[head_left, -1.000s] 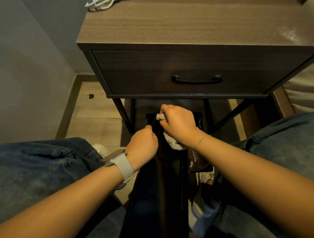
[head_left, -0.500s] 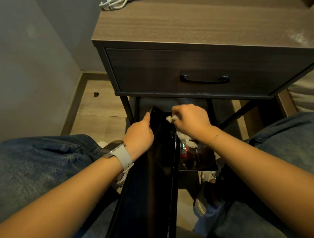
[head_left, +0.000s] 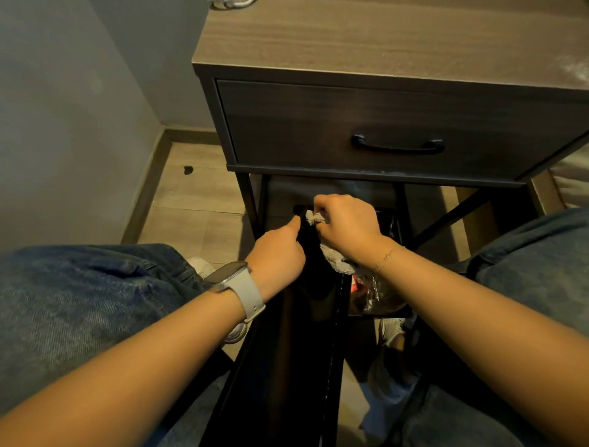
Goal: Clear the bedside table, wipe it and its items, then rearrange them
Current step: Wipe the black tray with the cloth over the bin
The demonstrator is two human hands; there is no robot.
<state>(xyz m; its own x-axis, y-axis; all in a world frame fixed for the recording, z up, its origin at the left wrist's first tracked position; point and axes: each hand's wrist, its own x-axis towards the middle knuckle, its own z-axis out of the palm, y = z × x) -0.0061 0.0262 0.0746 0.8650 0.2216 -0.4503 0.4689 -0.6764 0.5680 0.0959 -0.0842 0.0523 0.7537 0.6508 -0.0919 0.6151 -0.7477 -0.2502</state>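
Black and glossy, a long flat item stands on edge between the person's knees, its far end reaching under the bedside table. What the item is cannot be told. The left hand grips its upper far end, fingers curled over the edge and thumb stretched forward along it. The right hand has its fingers clamped on a crumpled grey cloth, pressing a bunched bit of it against the item's top corner just beside the left thumb; the rest of the cloth hangs below the wrist.

The table's wood-grain worktop is bare across most of what shows, with a white cable at its back left corner, cut off by the frame edge, and a pale smudged patch near the right edge. The drawer below is closed, with a dark handle on its front.

To the right of the black item, beneath the right forearm, sits a dark bin with crinkled clear wrapping and something red inside. A grey-strapped watch is on the left wrist and a thin chain bracelet on the right. Blue jeans cover both knees, above a wood-look floor that meets a grey wall on the left.
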